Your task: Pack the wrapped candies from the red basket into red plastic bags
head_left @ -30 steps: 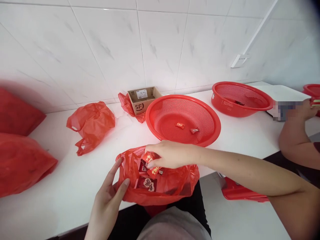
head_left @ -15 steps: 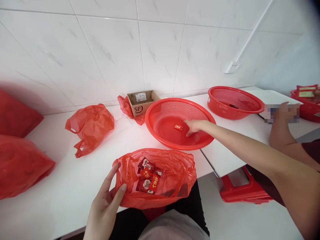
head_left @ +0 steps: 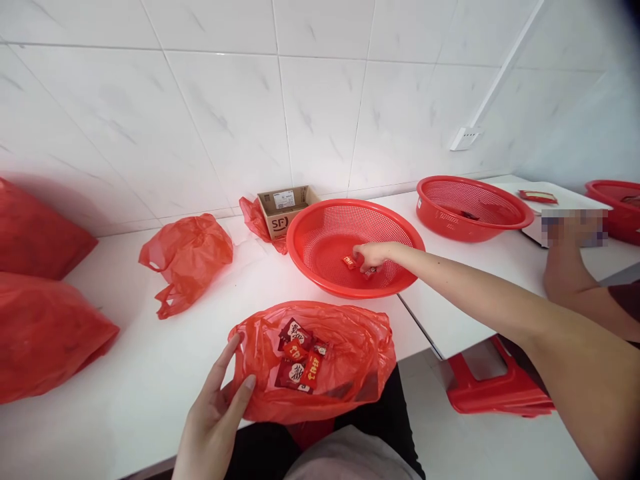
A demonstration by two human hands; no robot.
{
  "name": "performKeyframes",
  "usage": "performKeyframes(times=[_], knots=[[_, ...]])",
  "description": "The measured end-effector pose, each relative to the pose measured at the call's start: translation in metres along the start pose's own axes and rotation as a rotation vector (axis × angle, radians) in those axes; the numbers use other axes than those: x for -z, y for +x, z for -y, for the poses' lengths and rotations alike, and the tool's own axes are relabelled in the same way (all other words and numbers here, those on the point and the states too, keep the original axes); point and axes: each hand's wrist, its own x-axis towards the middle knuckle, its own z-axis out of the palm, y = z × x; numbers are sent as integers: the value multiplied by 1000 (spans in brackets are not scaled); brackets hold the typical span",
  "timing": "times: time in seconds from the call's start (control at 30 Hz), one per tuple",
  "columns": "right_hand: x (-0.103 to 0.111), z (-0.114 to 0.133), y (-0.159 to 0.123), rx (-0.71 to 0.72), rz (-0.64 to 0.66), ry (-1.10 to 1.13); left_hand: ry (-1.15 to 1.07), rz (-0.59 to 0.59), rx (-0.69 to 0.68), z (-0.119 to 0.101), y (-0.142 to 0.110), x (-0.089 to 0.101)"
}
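Observation:
My left hand (head_left: 215, 400) grips the left rim of a red plastic bag (head_left: 345, 327), thumb and fingers spread along its mouth. Inside the bag lie several packets: dark red ones with pale printing (head_left: 291, 373) and brighter red ones with yellow lettering (head_left: 312, 368). Over in a red perforated basket (head_left: 320, 230), my right hand (head_left: 375, 255) reaches down with its fingers apart. A small red wrapped piece (head_left: 349, 262) lies by its fingertips, and another small wrapped piece (head_left: 370, 272) is partly under the hand.
A crumpled red bag (head_left: 193, 257) and a cardboard box (head_left: 280, 212) stand behind. Full red bags (head_left: 45, 333) lie left. To the right are another red basket (head_left: 460, 230), a co-worker's arm (head_left: 570, 280) and a red stool (head_left: 493, 390).
My right hand has left the bag, where red packets now lie, and moved into the basket, then slightly left toward the wrapped pieces. My left hand stays on the bag.

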Motion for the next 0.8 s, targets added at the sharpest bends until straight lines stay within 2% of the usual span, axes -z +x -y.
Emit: performKeyframes(times=[0.23, 0.37, 0.4, 0.47, 0.53, 0.6, 0.63, 0.7, 0.8], knots=[[-1, 30, 3, 56, -60, -30, -27, -1, 6, -1, 0, -1], [16, 43, -9, 86, -73, 30, -53, 7, 1, 1, 1, 2], [21, 48, -18, 124, -88, 75, -58, 5, -1, 2, 2, 2], [26, 62, -41, 290, -115, 252, -55, -17, -19, 3, 4, 3], [17, 83, -69, 538, -86, 496, -42, -38, -42, 2, 5, 1], [-5, 106, -96, 699, 13, 590, -35, -46, -51, 0, 7, -1], [-19, 116, -106, 731, 16, 544, -37, -42, -51, -1, 7, -1], [-41, 128, -120, 725, -109, 364, -46, -30, -49, -3, 7, -2], [-49, 119, -126, 669, -320, 266, -56, -24, -52, -5, 7, 2]])
